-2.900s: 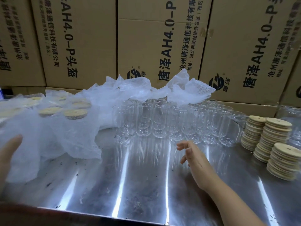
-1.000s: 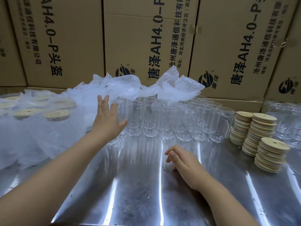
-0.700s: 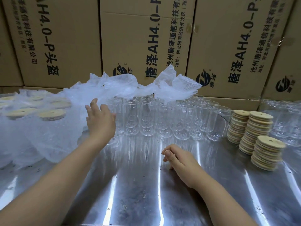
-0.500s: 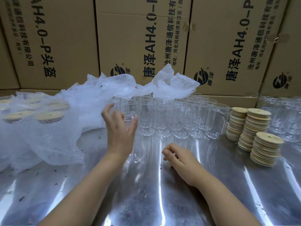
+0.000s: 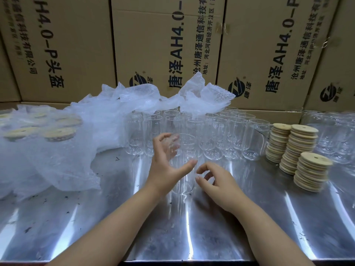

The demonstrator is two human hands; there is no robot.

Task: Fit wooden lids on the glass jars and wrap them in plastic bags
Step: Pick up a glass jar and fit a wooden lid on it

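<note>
Fingers (image 5: 159, 140) of the left hand (image 5: 165, 167) are wrapped round a clear cylindrical glass jar (image 5: 183, 181), upright for lidding; right hand (image 5: 217, 186), three o'clock, is held slack, empty.

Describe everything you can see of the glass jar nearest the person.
The glass jar is clear, tall and cylindrical, with a rounded base and an open mouth, no lid. It stands upright in front of the row of jars, base at the steel table. The left hand grips it, fingers behind, thumb in front. The right hand is close beside it; whether it touches is unclear.
</note>
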